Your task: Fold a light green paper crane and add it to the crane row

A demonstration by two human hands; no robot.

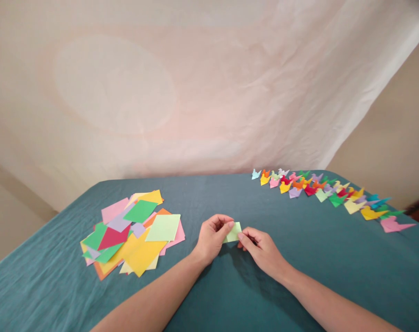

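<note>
At the grip: one small light green paper (234, 234), which two bare hands are holding between them, its left part hiding behind the left thumb

On the left of the grip: left hand (213, 236), whose thumb and fingers are pinching the paper tightly together

On the right of the grip: right hand (263, 251), whose thumb and forefinger are pinching the paper's right edge, the remaining fingers curling beneath

Under and around the grip: one teal cloth (202, 198), which is covering the table and bearing the hands' shadows

To the left of the grip, well apart: one loose pile of coloured sheets; a pale green sheet (163, 228) is lying on the side nearest the grip, a yellow sheet (138, 253) is spreading in front, a crimson sheet (114, 237) is lying farther left, and a green sheet (140, 210) is resting toward the back

To the right of the grip and beyond it: many folded paper birds (337, 200), which are standing in slanting rows; a pink bird (396, 224) is occupying the near end, a pale blue bird (255, 174) the far end

Farthest beyond the grip: one pale, pinkish backdrop (230, 92), which is hanging behind the table
</note>
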